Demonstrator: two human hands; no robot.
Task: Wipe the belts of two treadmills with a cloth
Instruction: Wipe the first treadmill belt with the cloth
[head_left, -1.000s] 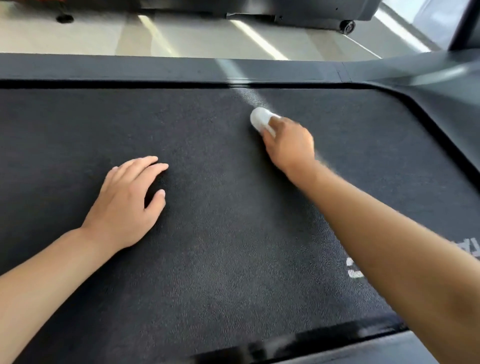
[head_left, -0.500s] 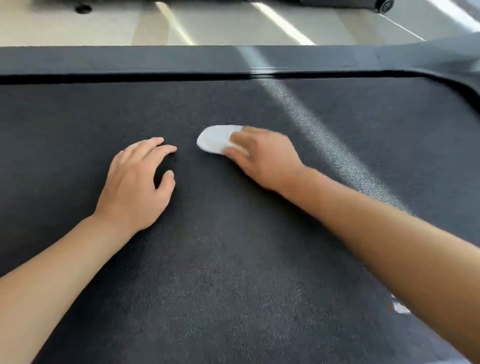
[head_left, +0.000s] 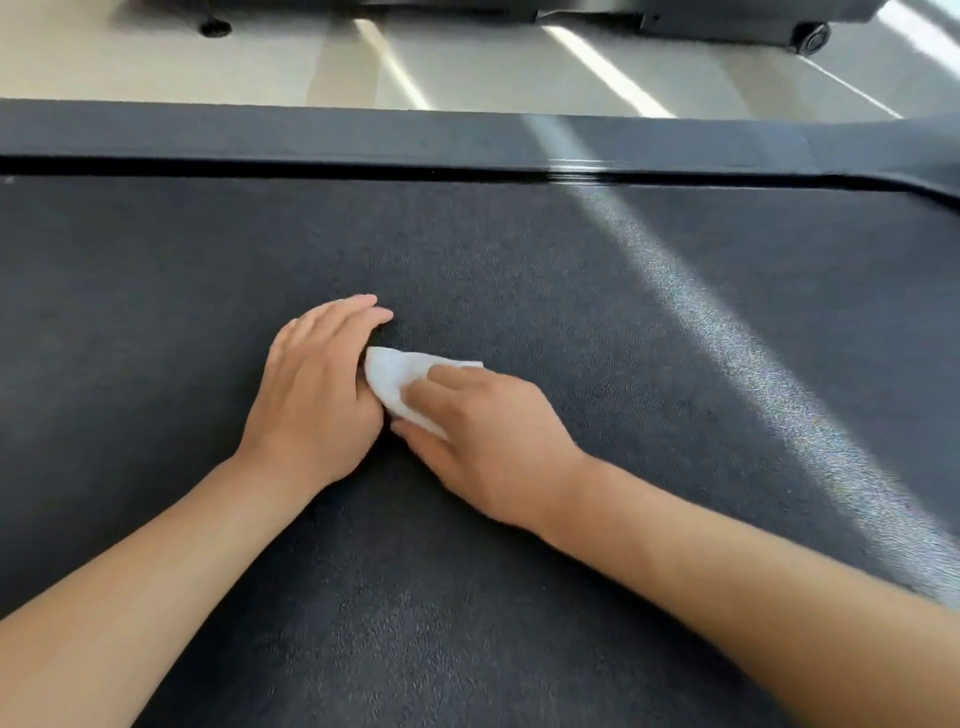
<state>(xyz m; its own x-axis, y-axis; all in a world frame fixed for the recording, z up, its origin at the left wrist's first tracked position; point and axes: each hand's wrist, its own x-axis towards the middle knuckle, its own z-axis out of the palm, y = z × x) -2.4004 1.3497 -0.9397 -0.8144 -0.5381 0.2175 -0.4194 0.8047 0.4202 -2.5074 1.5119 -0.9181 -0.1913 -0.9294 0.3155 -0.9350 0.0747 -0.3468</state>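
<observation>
The white cloth is lying near the middle of the dark treadmill belt, pressed under the right hand, whose fingers are curling over it. The left hand is resting flat beside it, fingers together and straight, touching the cloth's left edge.

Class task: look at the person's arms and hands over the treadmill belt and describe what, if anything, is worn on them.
Both forearms are bare as far as the frame shows, with no sleeves in view. The left hand and the right hand wear no gloves, and no rings, watch or wristband can be seen on the fingers or wrists.
</observation>
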